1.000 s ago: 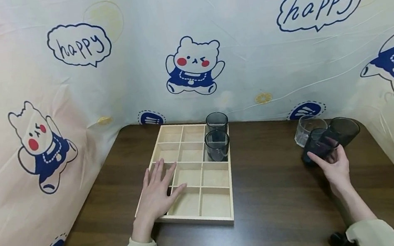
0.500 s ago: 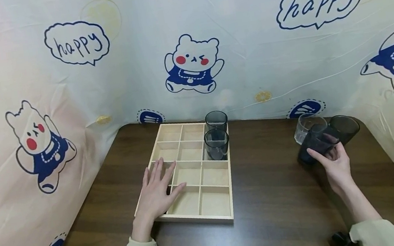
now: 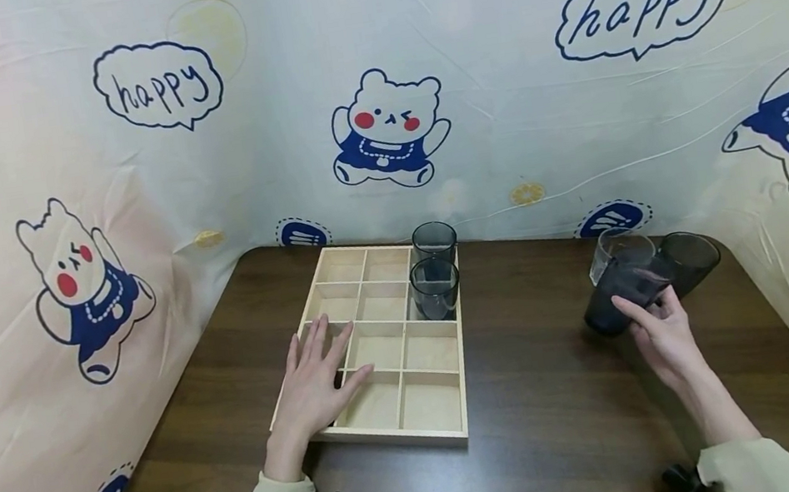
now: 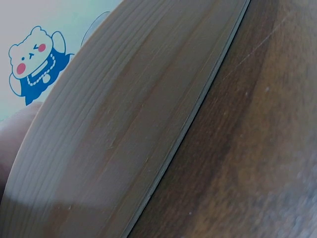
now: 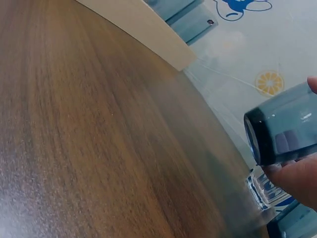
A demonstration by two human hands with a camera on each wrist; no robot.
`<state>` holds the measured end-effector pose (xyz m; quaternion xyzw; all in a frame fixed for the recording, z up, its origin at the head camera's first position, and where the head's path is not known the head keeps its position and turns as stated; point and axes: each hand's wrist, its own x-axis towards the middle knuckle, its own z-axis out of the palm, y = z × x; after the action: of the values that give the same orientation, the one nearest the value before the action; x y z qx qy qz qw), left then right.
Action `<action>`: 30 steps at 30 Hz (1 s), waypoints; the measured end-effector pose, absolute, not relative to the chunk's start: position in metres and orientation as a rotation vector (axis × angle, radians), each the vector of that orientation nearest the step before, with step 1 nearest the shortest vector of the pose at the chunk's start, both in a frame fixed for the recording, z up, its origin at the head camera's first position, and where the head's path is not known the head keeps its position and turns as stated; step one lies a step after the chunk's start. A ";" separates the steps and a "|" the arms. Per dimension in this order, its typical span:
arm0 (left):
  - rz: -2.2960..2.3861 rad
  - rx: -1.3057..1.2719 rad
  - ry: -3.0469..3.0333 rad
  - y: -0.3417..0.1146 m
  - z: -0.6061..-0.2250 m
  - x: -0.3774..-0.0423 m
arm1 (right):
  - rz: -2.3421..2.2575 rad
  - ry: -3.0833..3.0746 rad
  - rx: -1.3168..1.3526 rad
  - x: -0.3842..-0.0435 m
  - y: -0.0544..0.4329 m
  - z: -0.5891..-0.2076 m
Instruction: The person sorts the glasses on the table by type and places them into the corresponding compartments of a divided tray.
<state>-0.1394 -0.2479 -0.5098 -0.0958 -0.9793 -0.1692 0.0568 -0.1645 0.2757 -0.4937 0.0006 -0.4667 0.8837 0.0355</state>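
My right hand [image 3: 668, 338] grips a smoky dark drinking glass [image 3: 621, 298], tilted with its base toward the left. In the right wrist view this glass [image 5: 290, 124] appears raised off the table, its thick base showing. My left hand [image 3: 314, 387] rests with spread fingers across the left edge of a pale wooden divided tray [image 3: 391, 440]. The tray's side wall [image 4: 114, 124] fills much of the left wrist view. Two dark glasses stand in its right column: one in the back compartment [image 3: 434, 239], another just in front [image 3: 436, 295].
Behind the held glass, a clear glass [image 3: 602, 257] stands on the brown wooden table [image 3: 536, 394]. Another dark glass [image 3: 695, 258] is to its right, partly hidden. A printed cloth backdrop [image 3: 510, 95] borders the table at the back and sides.
My right hand has shifted slightly left with the dark glass, away from the other dark glass and in front of the clear one. My left hand stays on the tray.
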 end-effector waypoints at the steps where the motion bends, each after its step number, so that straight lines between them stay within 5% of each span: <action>1: -0.516 -0.293 -2.971 -0.248 -0.510 -0.139 | 2.726 -1.450 -0.006 -0.164 0.276 -0.493; 30: -0.511 -0.293 -2.991 -0.247 -0.508 -0.140 | 2.768 -2.006 -0.401 -0.170 0.269 -0.477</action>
<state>-0.1403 -0.2471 -0.5085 -0.0960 -0.9801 -0.1674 0.0463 -0.1704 0.2687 -0.4775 -0.1153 -0.5763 0.7952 -0.1494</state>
